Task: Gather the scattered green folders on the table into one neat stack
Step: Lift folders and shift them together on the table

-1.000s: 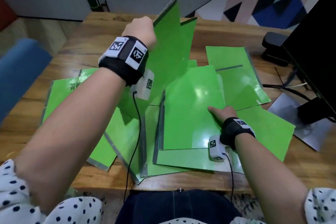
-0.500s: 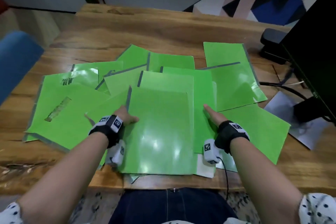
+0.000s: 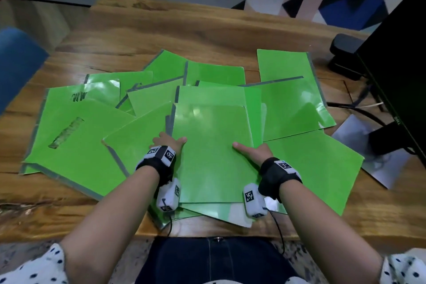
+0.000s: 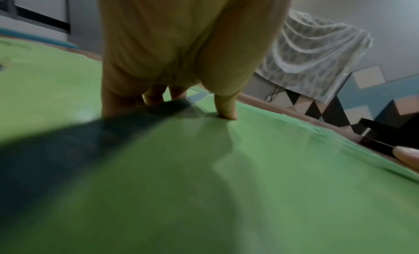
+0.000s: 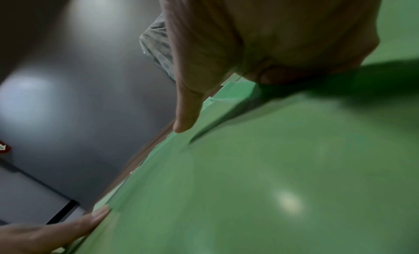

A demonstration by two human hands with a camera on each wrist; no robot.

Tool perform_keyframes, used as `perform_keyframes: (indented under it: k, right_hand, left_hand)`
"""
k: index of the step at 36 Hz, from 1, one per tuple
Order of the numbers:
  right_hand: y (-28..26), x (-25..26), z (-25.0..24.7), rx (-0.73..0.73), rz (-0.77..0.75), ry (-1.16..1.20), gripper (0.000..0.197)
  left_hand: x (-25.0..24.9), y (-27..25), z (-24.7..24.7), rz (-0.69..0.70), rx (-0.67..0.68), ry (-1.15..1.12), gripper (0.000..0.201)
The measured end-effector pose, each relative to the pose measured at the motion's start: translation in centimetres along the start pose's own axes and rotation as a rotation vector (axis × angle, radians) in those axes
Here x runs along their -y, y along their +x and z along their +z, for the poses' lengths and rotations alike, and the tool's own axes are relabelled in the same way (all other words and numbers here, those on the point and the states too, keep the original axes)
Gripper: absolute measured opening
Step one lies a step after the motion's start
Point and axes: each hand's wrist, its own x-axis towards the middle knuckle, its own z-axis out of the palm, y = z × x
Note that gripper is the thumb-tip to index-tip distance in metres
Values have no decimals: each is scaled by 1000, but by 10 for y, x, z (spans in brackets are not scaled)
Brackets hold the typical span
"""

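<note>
Several green folders lie overlapping on the wooden table (image 3: pixel 207 30). The top folder (image 3: pixel 212 152) lies flat on the middle pile near the front edge. My left hand (image 3: pixel 169 143) grips its left edge: the thumb (image 4: pixel 226 112) presses on the cover and the fingers curl down past the edge. At the folder's right edge my right hand (image 3: pixel 252 150) has its thumb (image 5: pixel 186 114) over the cover and its fingers tucked at the edge. Loose folders spread to the left (image 3: pixel 76 140), to the right (image 3: pixel 318 168) and toward the back right (image 3: pixel 285 64).
A black monitor (image 3: pixel 396 64) stands at the right on a grey base (image 3: pixel 359 145), with cables beside it. A black object (image 3: pixel 345 55) sits at the back right. A blue chair (image 3: pixel 16 60) is at the left. Bare wood shows along the far side.
One second ago my left hand held a folder upright above the pile. That folder now lies flat on the middle pile, and both hands hold its side edges.
</note>
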Motion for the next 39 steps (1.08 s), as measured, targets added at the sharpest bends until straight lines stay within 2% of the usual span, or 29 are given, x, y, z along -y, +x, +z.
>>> perform_keyframes:
  k: [4,6,13,15,17,20,23,26,28,31,34,37,39]
  right_hand:
    - [-8,5,5,-170,-130,-15,100]
    - [-14,9,10,-248,-214,12,94]
    - [-28,42,20,-237,-414,29,96]
    - [-29,52,23,-220,-464,5,94]
    - [-29,61,28,-176,-491,-39,88]
    - [-23,68,30,-123,-539,-238,61]
    - [-2,64,23,-135,-560,-452,59]
    - [23,56,3,-228,-425,-692,47]
    - [38,47,-11,-243,-311,-799,57]
    - [52,29,-20,-152,-229,-820,77]
    - [51,12,-13,-16,-262,-888,82]
    - [38,1,-2,20,-389,-948,80]
    - [27,-6,2,40,-480,-954,75]
  left_hand:
    - [6,3,1,63,49,30,89]
    - [9,2,-4,62,110,-76,93]
    - [27,-13,-29,-27,196,-569,100]
    - [32,-13,-33,-19,135,-688,98]
    - [36,-9,-37,7,-2,-827,86]
    - [38,-5,-47,54,-197,-934,40]
    - [44,-2,-64,71,-318,-963,45]
    - [51,3,-77,75,-376,-991,45]
    - [55,3,-82,85,-392,-998,48]
    - [57,5,-88,87,-406,-1036,52]
    - [55,7,-90,75,-395,-1088,45]
    - [47,5,-89,64,-395,-1131,58]
    - [43,6,-87,74,-386,-1125,51]
